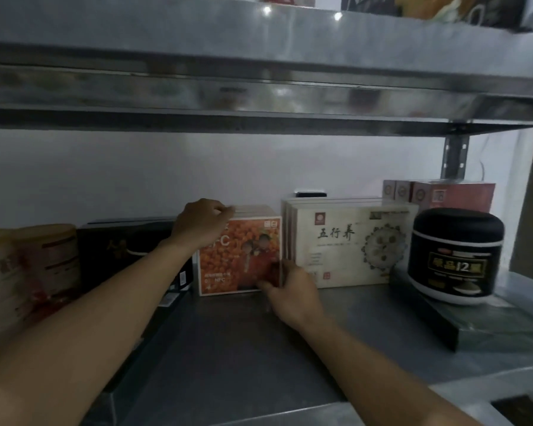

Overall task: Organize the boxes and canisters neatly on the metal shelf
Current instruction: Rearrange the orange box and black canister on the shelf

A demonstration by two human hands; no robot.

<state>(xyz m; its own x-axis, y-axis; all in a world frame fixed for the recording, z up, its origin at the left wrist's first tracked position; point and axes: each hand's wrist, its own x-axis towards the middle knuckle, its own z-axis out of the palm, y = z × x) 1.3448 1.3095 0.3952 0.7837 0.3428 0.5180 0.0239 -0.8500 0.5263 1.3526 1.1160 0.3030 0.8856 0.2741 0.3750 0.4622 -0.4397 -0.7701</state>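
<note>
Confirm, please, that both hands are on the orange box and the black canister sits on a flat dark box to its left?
Wrong side: the head view shows the black canister on the flat dark box right of the orange box. Left hand and right hand do hold it.

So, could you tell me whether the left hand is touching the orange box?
Touching: the head view shows the left hand curled over the top of the orange box.
</note>
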